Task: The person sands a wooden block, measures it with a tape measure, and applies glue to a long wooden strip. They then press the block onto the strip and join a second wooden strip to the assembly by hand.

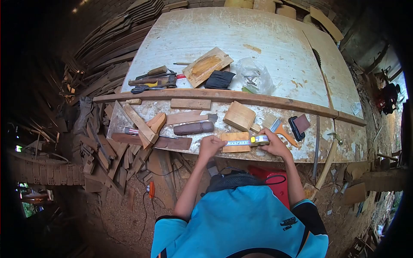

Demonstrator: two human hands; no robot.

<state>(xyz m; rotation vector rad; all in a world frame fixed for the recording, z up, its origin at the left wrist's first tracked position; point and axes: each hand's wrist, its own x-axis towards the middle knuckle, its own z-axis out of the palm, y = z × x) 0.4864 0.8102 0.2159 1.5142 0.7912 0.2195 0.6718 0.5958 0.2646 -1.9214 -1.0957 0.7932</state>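
A small light wooden block (235, 149) lies near the front edge of the workbench. Across its top stretches the pale blade (238, 142) of a tape measure (259, 140). My right hand (275, 145) is closed around the yellow and white case at the block's right end. At the left end, the fingers of my left hand (209, 146) pinch the blade's tip against the block's edge. Just behind the block sits a thicker wooden piece with a short handle (239, 116). A paintbrush with an orange handle (282, 130) lies right of my right hand.
A long wooden rail (219, 97) crosses the bench behind the work. Beyond it lie hand tools (153, 81), a stained board (207, 66) and a plastic bag (254, 76). Wooden offcuts (148, 135) lie to the left. A sanding block (300, 126) and metal bar (316, 147) are at right.
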